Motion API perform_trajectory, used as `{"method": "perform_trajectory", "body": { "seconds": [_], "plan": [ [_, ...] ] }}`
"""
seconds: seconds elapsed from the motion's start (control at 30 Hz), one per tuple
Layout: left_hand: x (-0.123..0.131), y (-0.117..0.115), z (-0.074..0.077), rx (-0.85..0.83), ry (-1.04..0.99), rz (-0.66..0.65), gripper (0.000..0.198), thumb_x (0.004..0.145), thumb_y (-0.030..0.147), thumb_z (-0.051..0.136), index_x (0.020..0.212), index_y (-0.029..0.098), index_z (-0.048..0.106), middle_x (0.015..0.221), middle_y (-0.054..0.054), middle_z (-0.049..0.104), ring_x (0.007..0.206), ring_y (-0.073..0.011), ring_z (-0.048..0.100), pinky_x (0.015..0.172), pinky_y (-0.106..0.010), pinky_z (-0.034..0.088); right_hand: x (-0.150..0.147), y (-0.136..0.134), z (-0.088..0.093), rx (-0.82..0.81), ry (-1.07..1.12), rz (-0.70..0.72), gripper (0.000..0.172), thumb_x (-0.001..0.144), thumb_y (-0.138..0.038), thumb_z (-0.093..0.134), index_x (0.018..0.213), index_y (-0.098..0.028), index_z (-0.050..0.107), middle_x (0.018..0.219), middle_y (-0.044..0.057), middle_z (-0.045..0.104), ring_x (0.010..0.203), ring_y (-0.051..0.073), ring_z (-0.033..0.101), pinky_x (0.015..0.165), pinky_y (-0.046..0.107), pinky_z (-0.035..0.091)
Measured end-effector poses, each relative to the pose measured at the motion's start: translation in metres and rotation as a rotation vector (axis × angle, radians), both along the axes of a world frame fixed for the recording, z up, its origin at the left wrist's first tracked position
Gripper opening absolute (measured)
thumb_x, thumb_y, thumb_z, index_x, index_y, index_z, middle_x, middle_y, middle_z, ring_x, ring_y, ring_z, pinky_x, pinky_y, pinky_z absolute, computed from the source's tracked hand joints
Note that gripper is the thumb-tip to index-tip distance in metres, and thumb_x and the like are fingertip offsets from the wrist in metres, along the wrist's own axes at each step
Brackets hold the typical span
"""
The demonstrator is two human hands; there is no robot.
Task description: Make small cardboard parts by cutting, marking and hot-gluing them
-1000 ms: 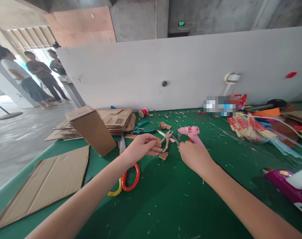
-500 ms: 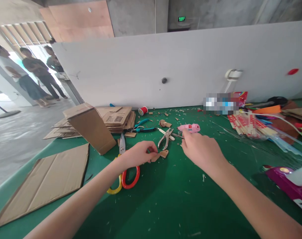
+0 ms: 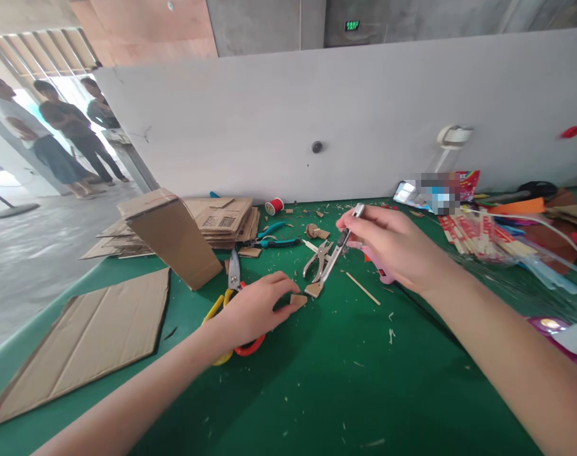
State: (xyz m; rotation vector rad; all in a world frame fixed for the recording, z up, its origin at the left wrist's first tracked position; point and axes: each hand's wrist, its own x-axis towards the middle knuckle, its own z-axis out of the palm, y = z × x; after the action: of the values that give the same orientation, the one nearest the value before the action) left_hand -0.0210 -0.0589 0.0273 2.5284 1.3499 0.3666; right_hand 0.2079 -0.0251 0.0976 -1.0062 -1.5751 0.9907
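My right hand [image 3: 387,244] grips a metal utility knife [image 3: 336,253], its lower end slanting down to a small cardboard piece [image 3: 313,289]. Between the thumb and fingers of my left hand [image 3: 257,307] is another small cardboard piece [image 3: 298,300], low over the green table. Silver pliers [image 3: 319,258] lie just behind the knife's tip. A pink glue gun [image 3: 376,261] is partly hidden under my right hand. Scissors [image 3: 234,273] with red and yellow handles lie beneath my left wrist. A thin wooden stick [image 3: 363,289] rests to the right of the knife.
A cardboard box shape [image 3: 177,244] stands at left, near stacked cardboard [image 3: 224,218] and a flat sheet [image 3: 86,342]. Teal-handled pliers [image 3: 278,242] and a red thread spool [image 3: 273,206] lie behind. Packaged sticks [image 3: 473,237] are at right. Several people stand far left.
My right hand has risen beside the glue gun and now shows the utility knife, angled toward the cardboard. My left hand has opened slightly around its piece. The wooden stick now shows on the table.
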Motion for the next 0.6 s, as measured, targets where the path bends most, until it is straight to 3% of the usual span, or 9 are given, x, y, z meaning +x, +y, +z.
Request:
{"method": "perform_trajectory", "body": {
  "seconds": [0.07,0.13,0.27,0.37,0.6],
  "plan": [
    [-0.001,-0.007,-0.005,0.102,0.019,-0.076,0.028,0.092,0.03,0.041,0.107,0.027,0.064,0.109,-0.002,0.065,0.098,-0.0197,0.058,0.085,-0.032,0.044,-0.013,0.005,-0.005,-0.057,0.199,0.078,0.012,0.082,-0.02,0.049,0.075,-0.016,0.058,0.074,0.002,0.058,0.071,0.013,0.057,0.064,0.026,0.045],
    [-0.002,-0.013,-0.008,0.142,0.049,-0.098,0.03,0.093,0.028,0.04,0.112,0.029,0.063,0.113,-0.001,0.066,0.102,-0.0203,0.057,0.091,-0.034,0.042,-0.026,0.008,-0.01,-0.15,0.394,0.101,0.011,0.08,-0.018,0.047,0.073,-0.017,0.055,0.058,-0.004,0.044,0.052,0.008,0.044,0.052,0.023,0.04],
    [-0.003,-0.018,-0.007,0.151,0.119,-0.103,0.032,0.093,0.032,0.041,0.118,0.028,0.061,0.117,0.0,0.066,0.107,-0.0219,0.056,0.093,-0.037,0.038,-0.051,0.008,-0.02,-0.312,0.632,0.148,0.04,0.083,-0.038,0.052,0.052,-0.021,0.034,0.042,-0.01,0.021,0.036,0.005,0.019,0.037,0.022,0.018],
    [-0.003,-0.019,-0.005,0.154,0.15,-0.104,0.034,0.094,0.034,0.04,0.121,0.027,0.058,0.118,-0.001,0.066,0.108,-0.0217,0.057,0.092,-0.037,0.036,-0.063,0.008,-0.03,-0.358,0.73,0.172,0.048,0.079,-0.035,0.057,0.046,-0.02,0.027,0.036,-0.01,0.02,0.032,0.004,0.016,0.035,0.023,0.011],
    [0.003,-0.022,0.0,0.183,0.233,-0.104,0.032,0.095,0.032,0.037,0.117,0.024,0.059,0.11,-0.005,0.068,0.101,-0.0212,0.06,0.087,-0.036,0.034,-0.077,0.008,-0.047,-0.321,0.762,0.085,0.039,0.073,-0.023,0.056,0.041,-0.019,0.033,0.032,-0.011,0.021,0.028,0.003,0.016,0.034,0.02,0.01]
  ]
}}
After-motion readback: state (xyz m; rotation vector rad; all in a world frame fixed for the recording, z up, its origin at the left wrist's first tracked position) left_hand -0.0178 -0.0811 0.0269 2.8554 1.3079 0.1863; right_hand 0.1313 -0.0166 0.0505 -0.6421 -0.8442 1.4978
